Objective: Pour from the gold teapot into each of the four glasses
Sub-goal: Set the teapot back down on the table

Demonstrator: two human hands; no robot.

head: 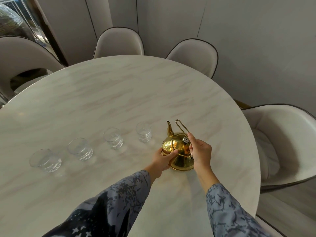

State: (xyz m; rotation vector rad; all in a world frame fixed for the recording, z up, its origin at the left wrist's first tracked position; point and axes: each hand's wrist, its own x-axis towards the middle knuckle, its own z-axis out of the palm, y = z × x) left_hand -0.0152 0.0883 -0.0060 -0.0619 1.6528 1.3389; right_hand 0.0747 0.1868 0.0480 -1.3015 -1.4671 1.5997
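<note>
A shiny gold teapot (pixel 177 149) stands on the round marble table (pixel 119 93), its spout pointing away and its wire handle raised. My left hand (pixel 162 159) cups the pot's left side. My right hand (pixel 199 151) pinches the base of the wire handle on the right. To the left of the pot, clear glasses stand in a diagonal row: one nearest the pot (pixel 144 132), a second (pixel 113 138), a third (pixel 80 149) and the farthest left (pixel 45 160). They look empty.
Pale upholstered chairs ring the table: one at the far left (pixel 22 57), two at the back (pixel 119 42) (pixel 195 55), and one on the right (pixel 282 142). A grey panelled wall stands behind.
</note>
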